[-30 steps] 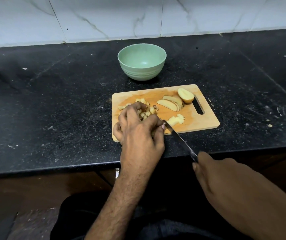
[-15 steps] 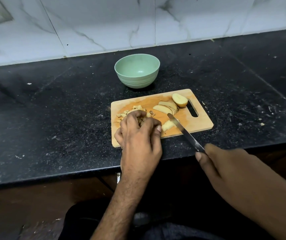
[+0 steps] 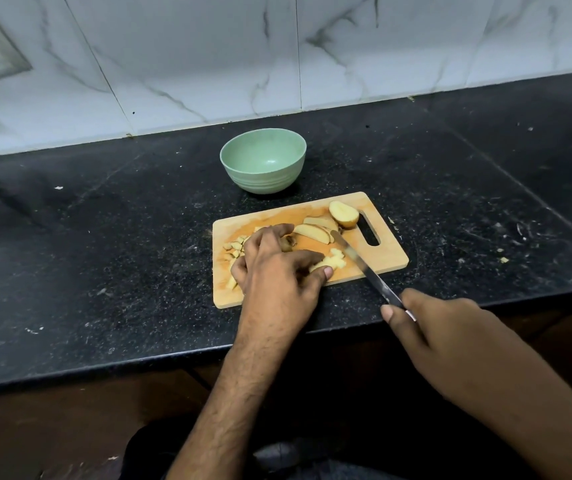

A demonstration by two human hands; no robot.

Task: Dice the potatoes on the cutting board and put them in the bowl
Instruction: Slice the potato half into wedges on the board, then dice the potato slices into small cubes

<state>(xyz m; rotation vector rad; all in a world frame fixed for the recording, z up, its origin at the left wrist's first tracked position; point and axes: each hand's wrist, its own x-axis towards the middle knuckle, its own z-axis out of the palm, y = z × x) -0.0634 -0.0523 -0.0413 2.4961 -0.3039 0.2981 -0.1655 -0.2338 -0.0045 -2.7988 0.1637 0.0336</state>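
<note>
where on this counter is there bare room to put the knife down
Bare black counter lies left of the cutting board and right of it. The board is crowded with potato pieces and the left hand.

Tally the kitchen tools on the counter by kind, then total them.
bowl: 1
cutting board: 1
knife: 1
Total: 3
</note>
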